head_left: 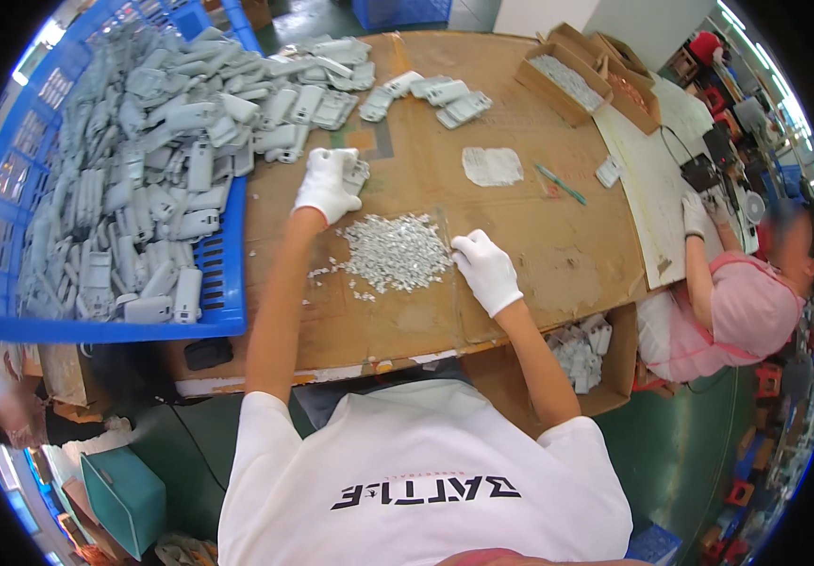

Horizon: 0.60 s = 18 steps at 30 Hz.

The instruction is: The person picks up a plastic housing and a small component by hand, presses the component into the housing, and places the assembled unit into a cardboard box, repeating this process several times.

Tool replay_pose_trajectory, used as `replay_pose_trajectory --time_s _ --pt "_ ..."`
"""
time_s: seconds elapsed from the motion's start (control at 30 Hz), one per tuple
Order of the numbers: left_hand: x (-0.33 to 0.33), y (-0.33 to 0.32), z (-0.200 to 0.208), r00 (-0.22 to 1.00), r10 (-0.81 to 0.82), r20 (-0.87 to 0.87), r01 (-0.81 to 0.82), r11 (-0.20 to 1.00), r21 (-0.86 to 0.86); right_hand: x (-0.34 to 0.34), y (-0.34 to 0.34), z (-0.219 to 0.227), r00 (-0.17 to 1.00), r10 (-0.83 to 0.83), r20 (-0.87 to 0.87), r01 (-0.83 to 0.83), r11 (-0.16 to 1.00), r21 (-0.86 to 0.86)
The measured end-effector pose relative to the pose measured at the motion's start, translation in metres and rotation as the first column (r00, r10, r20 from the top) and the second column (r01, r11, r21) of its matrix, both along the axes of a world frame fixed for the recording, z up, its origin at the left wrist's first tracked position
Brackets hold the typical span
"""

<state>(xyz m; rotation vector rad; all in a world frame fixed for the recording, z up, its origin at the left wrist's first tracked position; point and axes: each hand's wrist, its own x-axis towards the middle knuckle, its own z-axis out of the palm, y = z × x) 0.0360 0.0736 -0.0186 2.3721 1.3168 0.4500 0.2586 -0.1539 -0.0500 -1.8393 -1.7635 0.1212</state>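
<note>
My left hand (pixel 328 185), in a white glove, has its fingers bent round a light grey plastic casing (pixel 359 175) just above the cardboard tabletop. Most of that casing is hidden behind the hand. Nearer to me lies a loose heap of small shiny metal pieces (pixel 396 253). At the heap's right edge is my right hand (pixel 488 274), also gloved in white, its fingers curled together. Whatever it may pinch is too small or hidden to make out.
A big blue crate (pixel 124 330) on the left overflows with grey casings. Several casings (pixel 464 108) lie at the back. A paper sheet (pixel 493 167) and teal pen (pixel 561 185) lie right of centre. Cardboard boxes (pixel 563 85) stand back right. A person in pink (pixel 747 302) sits right.
</note>
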Motion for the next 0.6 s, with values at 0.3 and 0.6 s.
replay_pose_trajectory --time_s 0.3,0.6 --pt "-0.018 -0.026 -0.012 0.894 0.326 0.309 -0.338 0.941 -0.015 0.002 0.001 0.006 0.993 -0.005 0.119 0.017 0.995 -0.095" --pt "-0.048 -0.026 -0.004 0.437 0.588 0.680 -0.081 0.779 -0.622 0.008 0.004 0.012 0.976 -0.084 0.203 0.103 0.991 -0.087"
